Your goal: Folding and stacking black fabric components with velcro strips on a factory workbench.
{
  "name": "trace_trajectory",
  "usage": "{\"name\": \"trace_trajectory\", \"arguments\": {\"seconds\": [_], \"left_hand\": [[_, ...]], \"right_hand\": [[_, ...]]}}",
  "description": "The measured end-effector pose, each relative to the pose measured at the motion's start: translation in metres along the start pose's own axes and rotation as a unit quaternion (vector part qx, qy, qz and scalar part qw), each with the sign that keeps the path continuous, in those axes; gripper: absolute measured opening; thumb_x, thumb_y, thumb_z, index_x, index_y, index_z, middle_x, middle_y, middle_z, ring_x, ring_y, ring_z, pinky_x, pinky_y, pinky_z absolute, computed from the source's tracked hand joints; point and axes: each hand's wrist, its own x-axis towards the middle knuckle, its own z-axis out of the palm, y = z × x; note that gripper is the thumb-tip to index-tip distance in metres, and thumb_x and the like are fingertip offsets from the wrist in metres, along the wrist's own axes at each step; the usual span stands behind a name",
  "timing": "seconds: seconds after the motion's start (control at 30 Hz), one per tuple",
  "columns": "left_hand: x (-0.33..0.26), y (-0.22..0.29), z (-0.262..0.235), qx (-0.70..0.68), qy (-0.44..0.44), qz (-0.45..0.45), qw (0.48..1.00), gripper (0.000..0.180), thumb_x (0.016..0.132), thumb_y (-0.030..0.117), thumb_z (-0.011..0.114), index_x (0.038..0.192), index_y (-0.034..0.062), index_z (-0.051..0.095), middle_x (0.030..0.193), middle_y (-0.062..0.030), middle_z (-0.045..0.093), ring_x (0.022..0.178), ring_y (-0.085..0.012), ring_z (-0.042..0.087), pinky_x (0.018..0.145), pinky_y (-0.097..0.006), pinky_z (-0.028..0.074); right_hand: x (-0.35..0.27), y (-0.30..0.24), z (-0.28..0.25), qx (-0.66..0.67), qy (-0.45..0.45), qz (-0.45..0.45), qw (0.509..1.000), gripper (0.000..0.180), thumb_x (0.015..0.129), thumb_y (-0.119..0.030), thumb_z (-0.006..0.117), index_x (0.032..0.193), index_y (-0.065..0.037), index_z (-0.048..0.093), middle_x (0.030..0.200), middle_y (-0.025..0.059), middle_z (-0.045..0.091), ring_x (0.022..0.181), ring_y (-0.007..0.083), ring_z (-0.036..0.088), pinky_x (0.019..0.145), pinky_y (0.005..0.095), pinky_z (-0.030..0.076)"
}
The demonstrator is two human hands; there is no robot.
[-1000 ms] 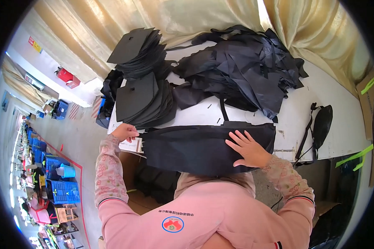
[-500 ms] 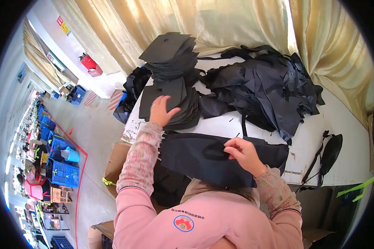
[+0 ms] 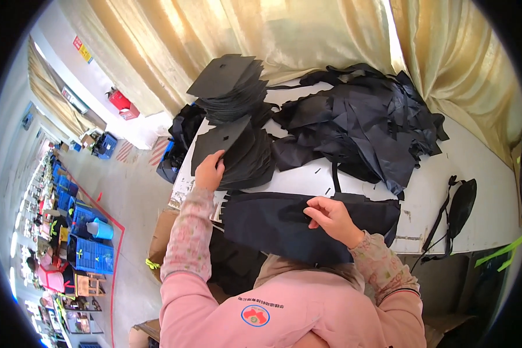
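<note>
My left hand (image 3: 210, 171) is at the near stack of flat black panels (image 3: 249, 159), fingers pinched on the edge of its top panel (image 3: 223, 138). That panel has a small square cutout and sits tilted. A wide piece of black cloth (image 3: 267, 223) lies along the near table edge and hangs toward me. Above its right part is my right hand (image 3: 333, 220), with fingertips and thumb drawn together. Whatever is between those fingers is hidden.
Behind the near stack rises a taller panel stack (image 3: 229, 87). A heap of loose black fabric (image 3: 359, 124) covers the table's far middle. A black pouch with straps (image 3: 461, 206) lies at the right. Curtains (image 3: 307, 35) hang behind the white table (image 3: 429, 191).
My left hand has come down from above the near stack to its front left edge and closed on the top panel, which now tilts. My right hand has shifted only slightly.
</note>
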Motion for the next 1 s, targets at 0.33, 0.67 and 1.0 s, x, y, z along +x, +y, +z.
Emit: {"name": "trace_trajectory", "arguments": {"seconds": [0.33,0.67,1.0], "left_hand": [[-0.049,0.179,-0.074,-0.287,-0.121,0.078,0.947,0.029,0.087,-0.005,0.058,0.114,0.0005,0.066,0.09,-0.0125,0.067,0.08,-0.0172,0.065,0.072,-0.028,0.051],[-0.034,0.173,-0.078,-0.356,-0.385,0.231,0.819,0.043,0.08,0.0,0.066,0.123,0.0032,0.065,0.12,-0.0154,0.063,0.106,-0.0275,0.063,0.089,-0.034,0.05],[-0.047,0.202,-0.018,-0.311,-0.155,0.169,0.922,0.031,0.076,-0.001,0.071,0.106,0.0036,0.065,0.096,-0.0084,0.062,0.084,-0.0263,0.062,0.077,-0.034,0.049]], "right_hand": [[0.033,-0.016,-0.014,-0.161,0.157,-0.164,0.961,0.012,0.09,-0.008,0.067,0.086,0.001,0.062,0.066,-0.0005,0.057,0.056,0.0051,0.044,0.051,0.0242,0.036],[0.022,0.005,-0.03,-0.175,0.119,-0.235,0.949,0.011,0.087,-0.008,0.067,0.095,-0.002,0.069,0.078,0.009,0.064,0.061,0.0144,0.057,0.057,0.0277,0.045],[0.013,-0.015,-0.027,-0.02,-0.134,-0.157,0.978,0.02,0.093,-0.01,0.062,0.111,-0.001,0.065,0.095,0.0059,0.063,0.091,0.0142,0.062,0.083,0.0308,0.051]]}}
